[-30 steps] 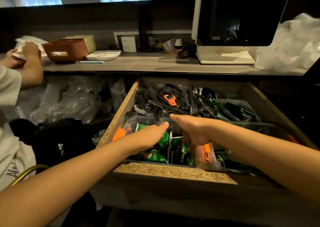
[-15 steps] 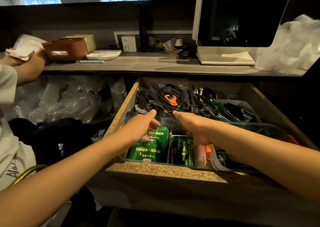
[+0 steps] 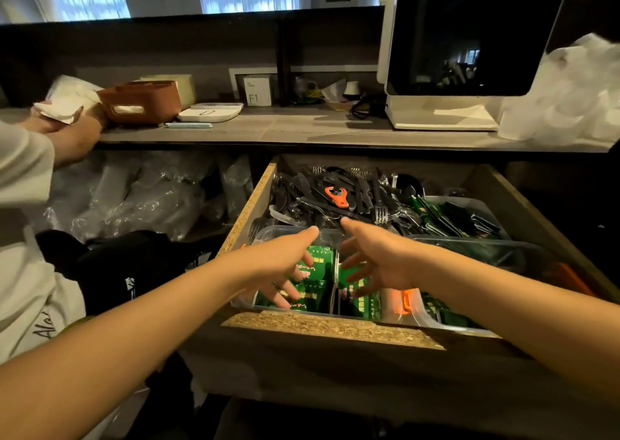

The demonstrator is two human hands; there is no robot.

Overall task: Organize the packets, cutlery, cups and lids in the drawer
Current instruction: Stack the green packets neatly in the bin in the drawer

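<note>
Left hand (image 3: pixel 281 265) and right hand (image 3: pixel 379 261) both released, fingers spread above green packets (image 3: pixel 313 288) at drawer (image 3: pixel 328 327) front; cutlery (image 3: pixel 335 198) behind.

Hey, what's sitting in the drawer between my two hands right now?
In the head view, green packets in a clear plastic bin show in the gap between the left hand and right hand; both hands are spread open.
</note>
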